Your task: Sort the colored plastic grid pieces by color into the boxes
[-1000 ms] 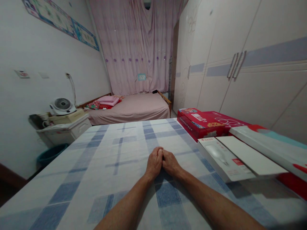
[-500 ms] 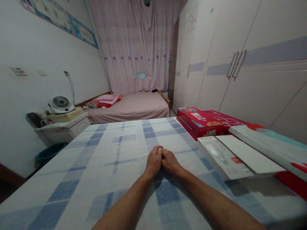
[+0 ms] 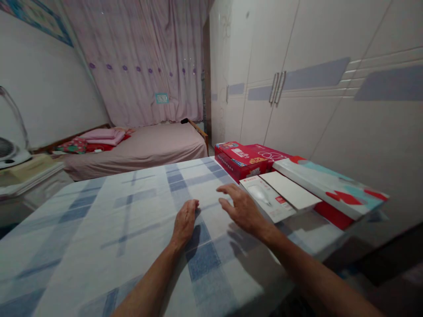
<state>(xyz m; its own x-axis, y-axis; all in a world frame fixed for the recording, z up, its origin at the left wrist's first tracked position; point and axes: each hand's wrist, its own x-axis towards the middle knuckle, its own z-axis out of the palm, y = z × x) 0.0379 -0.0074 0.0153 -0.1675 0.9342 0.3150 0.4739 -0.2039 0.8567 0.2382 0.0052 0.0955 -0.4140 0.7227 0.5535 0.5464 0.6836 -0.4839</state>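
Note:
My left hand (image 3: 185, 223) rests on its side on the blue-and-white checked tablecloth (image 3: 142, 246), its fingers fairly straight and held together, nothing in it. Raised a little above the cloth is my right hand (image 3: 243, 210), empty, with thumb and fingers apart. It is just left of a thin white box with a light bulb printed on it (image 3: 264, 198), and I cannot tell whether the wrist touches that box. Alongside the bulb box lies a plain white box (image 3: 291, 189).
Behind the white boxes sit a red box (image 3: 243, 159) and a long white, teal and red box (image 3: 333, 187) at the table's right side. A bed (image 3: 158, 143) stands beyond the far edge, a wardrobe (image 3: 297, 123) to the right. A small fan (image 3: 11, 152) is at far left.
My hands were clasped together and have come apart. The right hand has lifted and moved right toward the boxes, its fingers spreading. The view has turned to the right.

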